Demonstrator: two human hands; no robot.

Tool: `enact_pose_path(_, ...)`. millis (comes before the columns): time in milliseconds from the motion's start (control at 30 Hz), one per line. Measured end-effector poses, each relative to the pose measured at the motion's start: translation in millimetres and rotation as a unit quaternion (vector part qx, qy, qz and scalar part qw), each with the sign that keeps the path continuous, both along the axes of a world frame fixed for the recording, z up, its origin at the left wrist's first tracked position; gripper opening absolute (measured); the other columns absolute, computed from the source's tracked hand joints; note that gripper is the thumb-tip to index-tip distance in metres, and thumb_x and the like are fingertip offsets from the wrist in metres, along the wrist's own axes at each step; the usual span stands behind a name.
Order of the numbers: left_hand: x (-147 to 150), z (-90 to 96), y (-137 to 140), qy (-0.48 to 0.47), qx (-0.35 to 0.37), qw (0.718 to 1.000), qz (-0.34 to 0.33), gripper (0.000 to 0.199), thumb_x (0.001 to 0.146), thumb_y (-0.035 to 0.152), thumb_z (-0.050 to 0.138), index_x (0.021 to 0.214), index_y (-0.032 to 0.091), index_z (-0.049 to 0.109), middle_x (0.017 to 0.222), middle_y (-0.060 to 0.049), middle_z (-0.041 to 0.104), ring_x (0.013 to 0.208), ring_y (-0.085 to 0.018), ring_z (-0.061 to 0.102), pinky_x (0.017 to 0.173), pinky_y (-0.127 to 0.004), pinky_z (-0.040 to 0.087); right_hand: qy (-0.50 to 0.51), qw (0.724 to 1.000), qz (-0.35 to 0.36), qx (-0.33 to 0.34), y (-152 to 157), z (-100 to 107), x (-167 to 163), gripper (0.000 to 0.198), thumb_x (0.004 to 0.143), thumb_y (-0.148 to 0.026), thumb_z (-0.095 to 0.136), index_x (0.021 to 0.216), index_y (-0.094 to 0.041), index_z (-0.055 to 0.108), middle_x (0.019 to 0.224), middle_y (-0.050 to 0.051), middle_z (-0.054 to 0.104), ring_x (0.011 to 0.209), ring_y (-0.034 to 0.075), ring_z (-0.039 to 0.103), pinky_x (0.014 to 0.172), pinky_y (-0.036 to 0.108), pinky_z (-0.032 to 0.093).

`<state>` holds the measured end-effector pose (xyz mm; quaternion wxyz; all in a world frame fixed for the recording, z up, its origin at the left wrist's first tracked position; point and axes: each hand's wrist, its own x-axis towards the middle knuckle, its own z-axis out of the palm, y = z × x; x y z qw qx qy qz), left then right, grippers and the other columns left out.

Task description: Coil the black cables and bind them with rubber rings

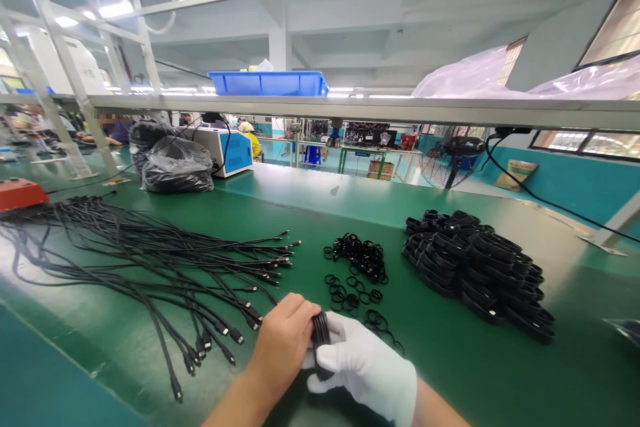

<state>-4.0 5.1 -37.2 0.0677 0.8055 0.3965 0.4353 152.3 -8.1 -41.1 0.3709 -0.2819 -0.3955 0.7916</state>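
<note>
A coiled black USB cable [321, 337] is held between my two hands near the table's front edge. My bare left hand [286, 333] closes on the coil's left side, its fingers bent over the upper end. On the other side my right hand [363, 360], in a white glove, wraps the coil with thumb in front. Just beyond lie loose black rubber rings [350, 293] and a denser heap of rings [360, 255]. Straight, uncoiled cables [165, 247] spread out to the left, plugs pointing towards me and right. At right is a pile of coiled cables [475, 263].
A black plastic bag [175, 163] and a blue-and-white machine [233, 152] stand at the back left. An orange box [23, 193] sits at the far left. Overhead, a shelf [370, 107] carries a blue bin [270, 83]. A fan [453, 153] stands behind the table.
</note>
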Motion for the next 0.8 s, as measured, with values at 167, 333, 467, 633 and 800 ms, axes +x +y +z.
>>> enact_pose_path(167, -0.1, 15.4, -11.3, -0.203, -0.334, 0.92, 0.038, 0.013, 0.081, 0.027, 0.051, 0.085, 0.018, 0.06, 0.077, 0.0, 0.061, 0.071, -0.015, 0.057, 0.066, -0.026, 0.046, -0.046, 0.997, -0.058, -0.003, 1.1, 2.8, -0.8, 0.054, 0.05, -0.02, 0.078, 0.099, -0.017, 0.056, 0.101, 0.007, 0.057, 0.091, 0.021, 0.058, 0.066, 0.03, 0.046)
enact_pose_path(333, 12.0, 19.8, -22.7, -0.326, -0.479, 0.814, -0.035, 0.014, 0.07, 0.029, 0.062, 0.069, 0.016, 0.055, 0.062, 0.005, 0.052, 0.057, -0.01, 0.046, 0.054, -0.019, 0.035, -0.106, 0.99, -0.07, 0.06, 3.7, 6.3, -7.6, 0.044, 0.051, -0.006, 0.066, 0.093, -0.015, 0.058, 0.086, 0.002, 0.061, 0.085, 0.018, 0.057, 0.068, 0.028, 0.042)
enact_pose_path(467, 19.1, 13.1, -22.8, -0.386, -0.477, 0.788, -0.044, 0.019, 0.068, 0.025, 0.062, 0.062, 0.017, 0.046, 0.056, 0.007, 0.045, 0.053, -0.007, 0.038, 0.051, -0.017, 0.03, -0.09, 0.992, -0.061, 0.071, 4.2, 5.1, -6.5, 0.046, 0.049, -0.005, 0.067, 0.093, -0.015, 0.058, 0.088, 0.002, 0.062, 0.086, 0.018, 0.057, 0.07, 0.028, 0.042)
enact_pose_path(633, 12.5, 17.0, -19.5, -0.28, -0.473, 0.834, -0.048, 0.022, 0.073, 0.03, 0.057, 0.061, 0.019, 0.043, 0.054, 0.007, 0.043, 0.053, -0.009, 0.039, 0.051, -0.02, 0.031, -0.033, 0.999, -0.028, 0.01, 1.6, 1.4, -0.3, 0.049, 0.051, -0.019, 0.077, 0.095, -0.014, 0.057, 0.088, 0.005, 0.06, 0.08, 0.017, 0.057, 0.064, 0.029, 0.044)
enact_pose_path(800, 4.5, 8.3, -23.2, -0.14, -0.19, 0.967, 0.091, 0.012, 0.08, 0.018, 0.049, 0.087, 0.021, 0.059, 0.084, -0.002, 0.061, 0.073, -0.017, 0.057, 0.068, -0.027, 0.044, -0.001, 1.0, -0.005, -0.014, 0.7, 0.2, -0.5, 0.052, 0.051, -0.022, 0.08, 0.098, -0.016, 0.057, 0.098, 0.005, 0.056, 0.086, 0.017, 0.058, 0.067, 0.029, 0.047)
